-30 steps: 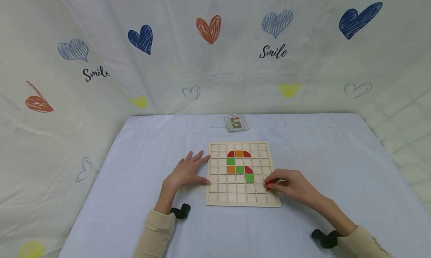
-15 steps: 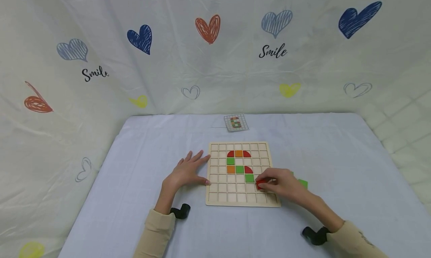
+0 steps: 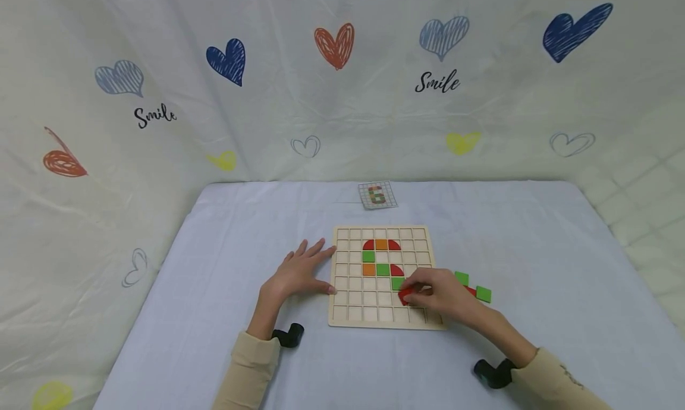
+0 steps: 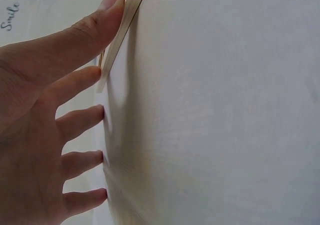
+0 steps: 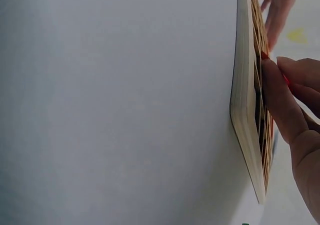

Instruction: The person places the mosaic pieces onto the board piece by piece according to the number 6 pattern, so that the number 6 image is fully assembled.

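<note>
A wooden grid board [image 3: 348,313] lies on the table, with red, orange and green tiles set in some of its squares. My right hand [image 3: 441,291] pinches a red tile [image 3: 405,295] between thumb and fingers, low over the board just below a green tile [image 3: 398,284]. In the right wrist view the fingertips of my right hand [image 5: 295,100] are close over the grid, with only slivers of red showing. My left hand [image 3: 299,273] is spread at the board's left edge, thumb and index finger touching it. The left wrist view shows the thumb [image 4: 75,45] against the wooden rim.
Right of the board, partly hidden behind my right hand, lie green tiles [image 3: 484,294] and a red piece [image 3: 471,291]. A small pattern card [image 3: 377,195] lies behind the board. A white cloth [image 3: 257,220] covers the table, with a heart-printed curtain [image 3: 374,113] behind.
My right hand has carried the red tile leftward across the board, from its right edge to below the green tile. Loose tiles at the right have come into view. The left hand stays put.
</note>
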Tool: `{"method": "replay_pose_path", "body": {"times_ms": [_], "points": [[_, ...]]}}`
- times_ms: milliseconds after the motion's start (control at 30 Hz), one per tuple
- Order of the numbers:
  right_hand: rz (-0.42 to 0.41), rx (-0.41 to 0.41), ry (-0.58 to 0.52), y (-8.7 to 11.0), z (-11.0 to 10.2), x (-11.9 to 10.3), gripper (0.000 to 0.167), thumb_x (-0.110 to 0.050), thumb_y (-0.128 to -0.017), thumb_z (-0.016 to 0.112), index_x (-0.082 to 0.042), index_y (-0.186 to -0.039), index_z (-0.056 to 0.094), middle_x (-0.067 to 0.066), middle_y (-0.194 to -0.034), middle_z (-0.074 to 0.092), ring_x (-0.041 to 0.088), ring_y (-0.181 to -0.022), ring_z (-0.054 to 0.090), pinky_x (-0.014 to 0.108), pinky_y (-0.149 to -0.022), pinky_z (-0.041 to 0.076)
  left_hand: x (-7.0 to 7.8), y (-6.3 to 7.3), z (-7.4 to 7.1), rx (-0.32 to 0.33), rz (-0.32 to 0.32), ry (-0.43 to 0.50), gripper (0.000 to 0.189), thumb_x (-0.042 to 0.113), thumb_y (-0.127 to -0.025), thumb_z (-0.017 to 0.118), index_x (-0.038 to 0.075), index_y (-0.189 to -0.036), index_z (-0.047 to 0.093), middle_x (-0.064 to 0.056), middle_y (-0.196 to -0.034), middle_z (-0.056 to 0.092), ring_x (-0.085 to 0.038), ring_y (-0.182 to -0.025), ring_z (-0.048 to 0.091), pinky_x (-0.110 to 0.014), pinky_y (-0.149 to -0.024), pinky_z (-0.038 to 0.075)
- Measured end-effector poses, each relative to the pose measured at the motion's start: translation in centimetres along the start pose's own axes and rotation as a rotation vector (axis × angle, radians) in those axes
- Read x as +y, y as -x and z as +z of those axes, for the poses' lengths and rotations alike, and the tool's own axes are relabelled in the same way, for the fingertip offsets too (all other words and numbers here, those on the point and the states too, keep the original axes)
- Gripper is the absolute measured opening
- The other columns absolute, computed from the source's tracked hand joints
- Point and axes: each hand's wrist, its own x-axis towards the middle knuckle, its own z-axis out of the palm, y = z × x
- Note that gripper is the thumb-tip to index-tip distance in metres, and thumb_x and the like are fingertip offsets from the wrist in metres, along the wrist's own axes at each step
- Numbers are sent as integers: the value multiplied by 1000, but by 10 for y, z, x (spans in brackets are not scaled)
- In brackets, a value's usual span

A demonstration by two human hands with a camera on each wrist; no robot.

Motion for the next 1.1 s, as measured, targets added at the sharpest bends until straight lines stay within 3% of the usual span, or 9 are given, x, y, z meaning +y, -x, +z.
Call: {"method": "replay_pose_path", "body": {"times_ms": [267, 467, 800, 1100], "points": [[-25, -23, 42, 1, -1, 0, 21, -4, -84, 83, -10, -104, 77, -3, -97, 72, 9, -84, 62, 22, -76, 60, 0, 0, 0, -7, -2, -10, 96, 47, -81, 85, 27, -161, 37, -5, -172, 22, -42, -159, 9, -66, -125, 15], [-112, 22, 130, -3, 2, -1, 20, -8, -81, 87, -11, -99, 79, -2, -95, 72, 9, -79, 61, 20, -69, 57, 0, 0, -1, -7, 4, -4, 96, 48, -81, 85, 27, -161, 38, -5, -172, 22, -42, -159, 9, -66, -125, 15], [-205, 55, 129, -5, 9, -2, 20, -2, -80, 86, -9, -97, 78, -1, -92, 72, 11, -77, 62, 22, -67, 58, -1, -1, 1, 2, 13, 3, 96, 47, -80, 86, 26, -161, 38, -6, -172, 23, -43, -159, 10, -66, -124, 15], [-213, 43, 136, -4, 11, -1, 20, -3, -81, 86, -10, -98, 77, -1, -92, 72, 10, -77, 62, 21, -68, 57, -1, 0, 0, -9, 8, 9, 97, 47, -80, 86, 26, -161, 37, -5, -172, 22, -42, -159, 9, -65, -125, 14]]}}
